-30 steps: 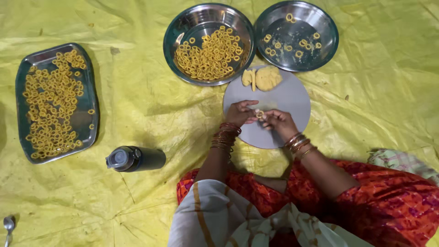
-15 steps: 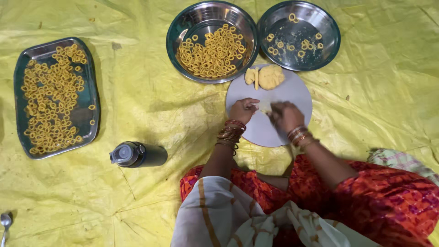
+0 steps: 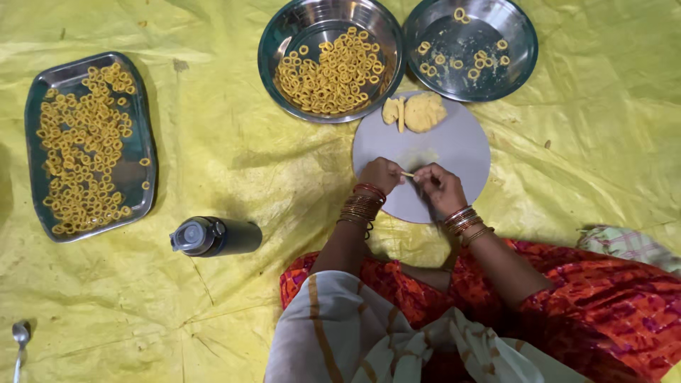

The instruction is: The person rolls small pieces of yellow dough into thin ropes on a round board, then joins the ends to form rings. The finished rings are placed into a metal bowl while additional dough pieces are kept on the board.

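Note:
My left hand and my right hand meet over the near half of a round grey board. Between their fingertips they pinch a thin yellow strip of dough. Both wrists wear several bangles. A lump of yellow dough with smaller pieces beside it lies at the board's far edge. Beyond the board stand two round steel bowls: the left bowl holds many yellow dough rings, the right bowl holds a few.
A rectangular steel tray full of dough rings lies at the left on the yellow sheet. A dark bottle lies on its side near my left knee. A spoon shows at the bottom left corner.
The hands have stayed together over the board, working the dough strip between the fingertips; the view shifted slightly. Nothing else has moved.

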